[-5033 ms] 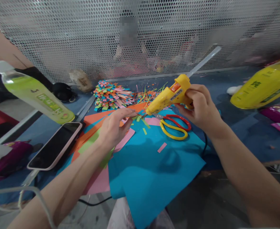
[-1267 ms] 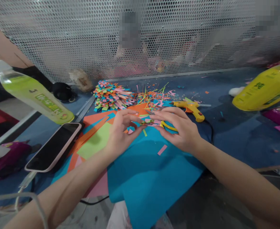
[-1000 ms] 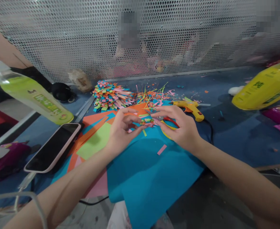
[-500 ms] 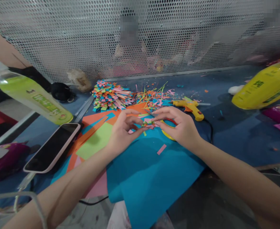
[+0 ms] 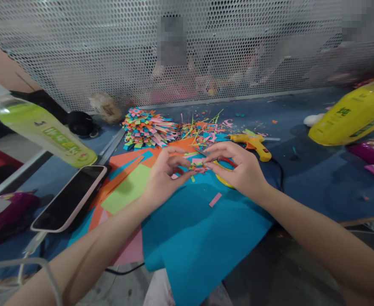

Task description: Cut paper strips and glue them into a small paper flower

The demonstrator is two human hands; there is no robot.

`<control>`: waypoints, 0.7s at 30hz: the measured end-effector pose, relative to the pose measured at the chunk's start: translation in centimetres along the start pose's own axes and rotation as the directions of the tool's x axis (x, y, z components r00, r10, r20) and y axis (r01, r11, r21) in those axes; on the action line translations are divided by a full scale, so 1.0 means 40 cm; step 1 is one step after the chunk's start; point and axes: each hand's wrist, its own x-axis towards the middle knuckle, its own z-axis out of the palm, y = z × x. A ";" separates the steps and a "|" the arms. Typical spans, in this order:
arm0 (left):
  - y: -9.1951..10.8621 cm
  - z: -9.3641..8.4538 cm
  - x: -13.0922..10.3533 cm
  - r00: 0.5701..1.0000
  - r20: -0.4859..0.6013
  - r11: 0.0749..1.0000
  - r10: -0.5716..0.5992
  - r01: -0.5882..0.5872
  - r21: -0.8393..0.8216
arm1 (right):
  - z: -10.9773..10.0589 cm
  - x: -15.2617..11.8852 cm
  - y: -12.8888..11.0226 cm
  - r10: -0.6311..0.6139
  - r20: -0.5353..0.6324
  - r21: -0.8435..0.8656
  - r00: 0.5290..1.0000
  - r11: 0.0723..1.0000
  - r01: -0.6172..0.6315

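Observation:
Between the fingertips of my left hand (image 5: 171, 172) and my right hand (image 5: 236, 168) is a small bundle of multicoloured paper strips (image 5: 199, 168), pinched from both sides. Scissors with red and yellow handles (image 5: 223, 179) lie partly hidden beneath my right hand. Below my hands spread large blue paper sheets (image 5: 202, 238), with one loose pink strip (image 5: 215, 199) on top. Green paper (image 5: 126, 189) and orange strips lie left of my left hand. A fringed, multicoloured paper piece (image 5: 147, 128) rests behind my hands, beside a heap of thin paper scraps (image 5: 202, 128).
A yellow glue gun (image 5: 252, 143) lies right of the scraps. On the left are a phone (image 5: 70, 197) with a cable and a green bottle (image 5: 43, 127). A yellow bottle (image 5: 352, 114) lies at right. Perforated metal panel (image 5: 126, 55) stands behind; a person shows dimly through it.

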 end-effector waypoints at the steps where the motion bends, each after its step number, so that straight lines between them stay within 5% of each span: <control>1: 0.002 0.001 0.001 1.000 -0.006 1.000 -0.009 0.009 -0.013 | -0.001 0.001 0.001 0.006 -0.005 0.000 1.000 1.000 -0.006; 21: -0.003 0.003 0.000 1.000 -0.017 1.000 0.017 -0.017 0.024 | -0.005 0.002 0.000 0.121 0.010 0.103 0.993 0.987 -0.122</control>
